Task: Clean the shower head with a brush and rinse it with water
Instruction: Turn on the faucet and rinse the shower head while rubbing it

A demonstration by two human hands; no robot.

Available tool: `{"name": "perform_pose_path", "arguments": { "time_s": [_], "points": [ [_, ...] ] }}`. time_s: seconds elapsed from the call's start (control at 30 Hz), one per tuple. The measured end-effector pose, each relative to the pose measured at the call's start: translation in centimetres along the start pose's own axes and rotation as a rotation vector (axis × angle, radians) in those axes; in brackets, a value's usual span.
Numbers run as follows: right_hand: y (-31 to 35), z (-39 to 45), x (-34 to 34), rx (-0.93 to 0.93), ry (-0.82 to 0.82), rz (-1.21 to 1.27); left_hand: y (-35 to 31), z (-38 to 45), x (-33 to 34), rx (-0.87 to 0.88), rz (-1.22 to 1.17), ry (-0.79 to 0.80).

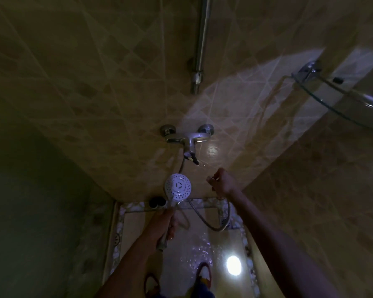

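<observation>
ok, dim shot. left hand [163,224] has its fingers wrapped round the handle of the shower head [178,187], face tilted up toward the camera, just below the tap [186,139]. right hand [221,183] is curled on something small near the hose [215,222]; can't tell if it's a brush. head looks light, rigid plastic, likely slick when wet, so grip the handle, not the face. hose will tug. floor [202,250] looks wet. glass shelf [340,100] holds one small dark item.
</observation>
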State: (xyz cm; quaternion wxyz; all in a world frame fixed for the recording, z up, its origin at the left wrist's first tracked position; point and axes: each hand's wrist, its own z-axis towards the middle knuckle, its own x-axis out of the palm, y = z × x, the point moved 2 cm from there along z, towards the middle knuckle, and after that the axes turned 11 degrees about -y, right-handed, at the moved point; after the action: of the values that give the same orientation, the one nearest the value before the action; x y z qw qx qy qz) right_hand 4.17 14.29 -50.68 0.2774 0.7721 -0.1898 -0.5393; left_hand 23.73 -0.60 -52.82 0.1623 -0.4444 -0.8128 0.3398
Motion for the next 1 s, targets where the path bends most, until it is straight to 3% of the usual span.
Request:
{"name": "perform_pose_path", "arguments": {
  "time_s": [0.1,0.27,0.73,0.9,1.0],
  "points": [
    [1.4,1.8,1.2,-0.081,0.06,-0.163,-0.5,0.2,-1.5,-0.013,0.038,-0.06],
    [3.1,4.2,3.5,-0.172,0.064,-0.226,-0.9,0.8,-3.1,-0.08,-0.043,-0.083],
    [1.2,6.7,4.2,-0.075,0.051,-0.194,-1.8,0.9,-2.0,-0.044,-0.038,-0.053],
    [-0.4,4.0,2.0,-0.093,0.025,0.003,-2.1,0.9,-0.8,-0.07,-0.056,0.006],
    [-1.2,1.7,0.0,-0.049,0.013,0.122,-2.1,0.5,0.2,0.015,0.012,0.009]
  ]
}}
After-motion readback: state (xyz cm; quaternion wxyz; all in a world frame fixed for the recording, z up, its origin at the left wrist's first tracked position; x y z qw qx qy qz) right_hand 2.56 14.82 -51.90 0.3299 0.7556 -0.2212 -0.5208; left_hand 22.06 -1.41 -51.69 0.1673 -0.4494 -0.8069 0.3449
